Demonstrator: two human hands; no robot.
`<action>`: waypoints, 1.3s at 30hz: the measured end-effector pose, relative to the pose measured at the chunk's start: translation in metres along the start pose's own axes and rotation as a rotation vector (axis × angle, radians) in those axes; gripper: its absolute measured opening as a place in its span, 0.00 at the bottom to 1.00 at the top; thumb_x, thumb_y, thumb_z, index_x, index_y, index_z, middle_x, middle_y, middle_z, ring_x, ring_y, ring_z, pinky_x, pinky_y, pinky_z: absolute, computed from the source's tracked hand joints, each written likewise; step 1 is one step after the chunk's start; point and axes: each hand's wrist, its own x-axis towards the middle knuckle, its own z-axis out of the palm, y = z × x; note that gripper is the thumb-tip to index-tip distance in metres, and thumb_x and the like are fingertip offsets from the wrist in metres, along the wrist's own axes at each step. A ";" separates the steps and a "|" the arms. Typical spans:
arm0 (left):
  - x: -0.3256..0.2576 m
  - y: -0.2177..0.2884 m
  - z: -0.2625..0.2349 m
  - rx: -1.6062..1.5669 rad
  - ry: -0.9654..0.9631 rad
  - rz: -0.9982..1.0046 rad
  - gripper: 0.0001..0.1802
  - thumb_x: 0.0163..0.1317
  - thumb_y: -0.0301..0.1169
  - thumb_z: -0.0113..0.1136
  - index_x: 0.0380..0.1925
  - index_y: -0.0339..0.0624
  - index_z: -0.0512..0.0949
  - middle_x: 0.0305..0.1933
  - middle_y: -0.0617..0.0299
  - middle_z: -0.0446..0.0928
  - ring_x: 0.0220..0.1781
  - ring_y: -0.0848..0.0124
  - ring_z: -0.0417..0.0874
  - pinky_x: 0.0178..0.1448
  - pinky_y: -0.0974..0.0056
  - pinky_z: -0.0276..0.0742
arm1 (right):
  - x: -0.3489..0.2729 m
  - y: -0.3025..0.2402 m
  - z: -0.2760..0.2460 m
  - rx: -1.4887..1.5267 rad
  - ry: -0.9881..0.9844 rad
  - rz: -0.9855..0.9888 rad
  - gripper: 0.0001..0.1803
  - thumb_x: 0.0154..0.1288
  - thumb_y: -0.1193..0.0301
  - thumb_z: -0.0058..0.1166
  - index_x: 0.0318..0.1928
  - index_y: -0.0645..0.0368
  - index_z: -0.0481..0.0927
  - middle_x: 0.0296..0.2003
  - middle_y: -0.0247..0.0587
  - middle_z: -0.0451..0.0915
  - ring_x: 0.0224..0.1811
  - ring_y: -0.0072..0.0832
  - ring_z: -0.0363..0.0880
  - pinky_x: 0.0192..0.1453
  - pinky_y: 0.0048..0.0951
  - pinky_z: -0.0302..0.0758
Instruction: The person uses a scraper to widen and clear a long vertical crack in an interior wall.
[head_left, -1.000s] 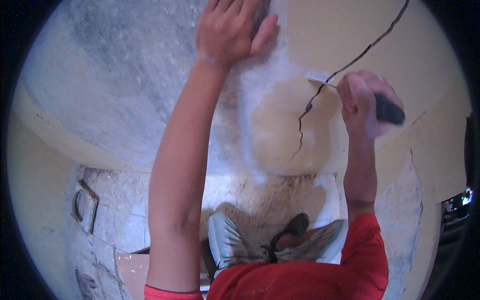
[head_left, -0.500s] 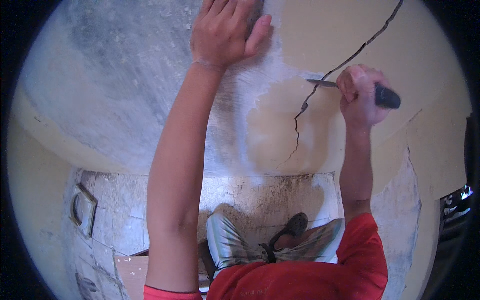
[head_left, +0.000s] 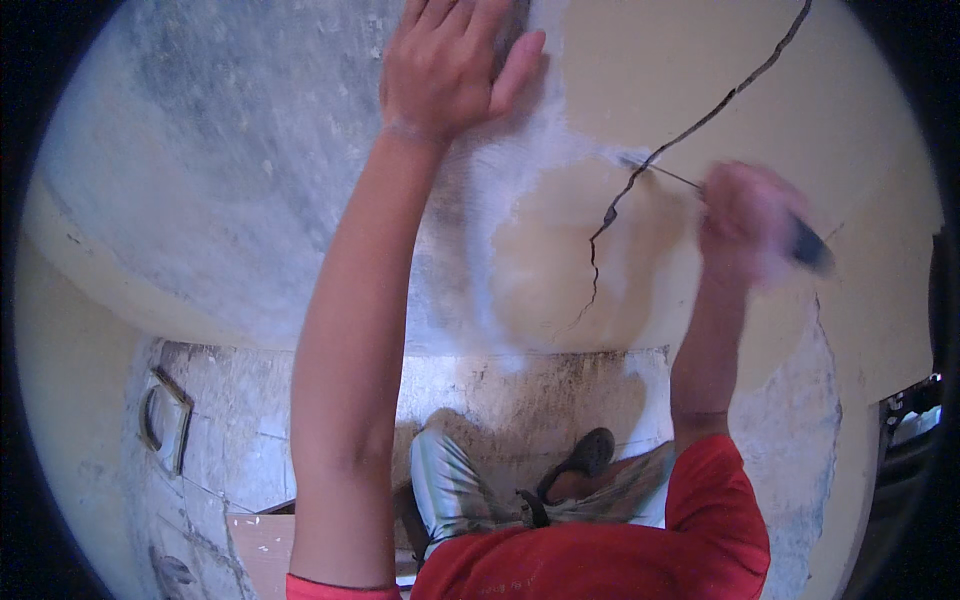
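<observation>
My left hand (head_left: 440, 75) lies flat against the grey, bare patch of wall (head_left: 250, 130), fingers stretched and thumb apart; the fingertips are cut off by the upper edge. To the right, my right hand (head_left: 750, 220), blurred by motion, is closed around a scraper, whose black handle (head_left: 810, 248) sticks out below the fist. The scraper's thin blade (head_left: 675, 177) points up and left, with its tip across a long dark crack (head_left: 612, 213). This crack runs diagonally through beige paint from the upper right and thins out toward the bottom of the wall.
Below the wall is a worn, stained floor (head_left: 520, 390), where my sandalled foot (head_left: 590, 455) rests. A pale frame-like object with a round opening (head_left: 165, 420) stands at the left. Beside my left forearm lies a wooden board (head_left: 262, 550). Dark items (head_left: 910, 430) show at the far right.
My right hand has moved down and to the right, and the scraper has tilted so its handle hangs lower. The left hand stays in place on the wall.
</observation>
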 end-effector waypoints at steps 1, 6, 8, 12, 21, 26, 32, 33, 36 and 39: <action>-0.001 0.001 -0.002 0.004 -0.034 -0.013 0.32 0.58 0.38 0.54 0.61 0.32 0.67 0.64 0.45 0.70 0.67 0.51 0.69 0.69 0.50 0.61 | -0.004 0.004 0.003 -0.092 0.080 0.039 0.19 0.59 0.75 0.44 0.12 0.54 0.57 0.10 0.29 0.57 0.11 0.21 0.53 0.17 0.26 0.53; -0.005 -0.001 -0.001 -0.003 0.000 0.006 0.32 0.58 0.37 0.55 0.61 0.31 0.67 0.63 0.44 0.70 0.67 0.50 0.69 0.69 0.50 0.62 | 0.006 -0.018 -0.016 0.112 -0.234 -0.070 0.16 0.60 0.75 0.45 0.15 0.56 0.61 0.11 0.30 0.58 0.12 0.21 0.54 0.18 0.26 0.55; -0.006 -0.004 0.002 -0.019 0.013 0.012 0.32 0.58 0.37 0.55 0.61 0.31 0.67 0.63 0.44 0.70 0.67 0.50 0.69 0.69 0.50 0.62 | 0.003 -0.001 -0.009 0.042 -0.023 0.073 0.17 0.59 0.74 0.44 0.14 0.54 0.60 0.10 0.28 0.57 0.11 0.21 0.55 0.17 0.26 0.55; -0.003 -0.009 0.003 0.011 0.065 0.053 0.32 0.58 0.37 0.54 0.61 0.30 0.67 0.63 0.44 0.70 0.67 0.50 0.69 0.69 0.50 0.62 | 0.014 -0.010 -0.010 0.132 -0.135 0.018 0.17 0.59 0.72 0.45 0.14 0.53 0.60 0.10 0.27 0.57 0.11 0.20 0.55 0.17 0.26 0.54; -0.001 -0.002 -0.006 0.032 -0.014 0.011 0.31 0.58 0.37 0.54 0.60 0.30 0.68 0.62 0.44 0.71 0.67 0.49 0.70 0.68 0.50 0.63 | 0.017 -0.020 0.001 0.290 -0.219 -0.071 0.16 0.59 0.77 0.41 0.14 0.56 0.58 0.11 0.30 0.57 0.13 0.20 0.55 0.20 0.25 0.56; 0.000 0.005 0.000 0.003 -0.015 -0.002 0.31 0.58 0.37 0.54 0.60 0.31 0.68 0.63 0.44 0.71 0.67 0.50 0.70 0.68 0.50 0.63 | 0.002 0.003 0.019 -0.100 0.264 0.183 0.16 0.57 0.77 0.42 0.13 0.56 0.58 0.11 0.29 0.57 0.13 0.19 0.55 0.19 0.24 0.54; -0.001 0.003 -0.006 0.044 -0.051 -0.025 0.31 0.59 0.38 0.54 0.61 0.33 0.67 0.63 0.45 0.70 0.67 0.51 0.70 0.69 0.51 0.63 | 0.006 0.046 -0.022 0.222 0.599 0.161 0.11 0.62 0.74 0.44 0.21 0.56 0.70 0.13 0.33 0.63 0.13 0.20 0.58 0.20 0.26 0.59; -0.001 0.001 -0.004 0.032 -0.035 -0.024 0.31 0.59 0.38 0.54 0.61 0.33 0.67 0.64 0.46 0.70 0.67 0.52 0.69 0.69 0.51 0.62 | 0.004 0.040 -0.018 0.257 0.708 0.173 0.10 0.62 0.74 0.44 0.23 0.56 0.72 0.14 0.34 0.64 0.14 0.20 0.58 0.20 0.26 0.60; -0.004 -0.006 0.002 0.008 0.017 0.004 0.31 0.59 0.38 0.54 0.61 0.33 0.67 0.64 0.46 0.70 0.68 0.52 0.69 0.69 0.51 0.62 | 0.000 0.011 0.010 0.189 0.160 0.005 0.10 0.65 0.73 0.45 0.25 0.56 0.74 0.16 0.34 0.67 0.16 0.18 0.61 0.20 0.21 0.60; -0.002 -0.001 -0.001 0.000 0.017 0.007 0.32 0.59 0.38 0.55 0.61 0.33 0.67 0.64 0.46 0.70 0.68 0.52 0.68 0.69 0.51 0.62 | 0.010 -0.007 0.011 0.286 -0.186 0.021 0.09 0.65 0.74 0.47 0.25 0.56 0.73 0.17 0.33 0.68 0.17 0.17 0.61 0.21 0.19 0.59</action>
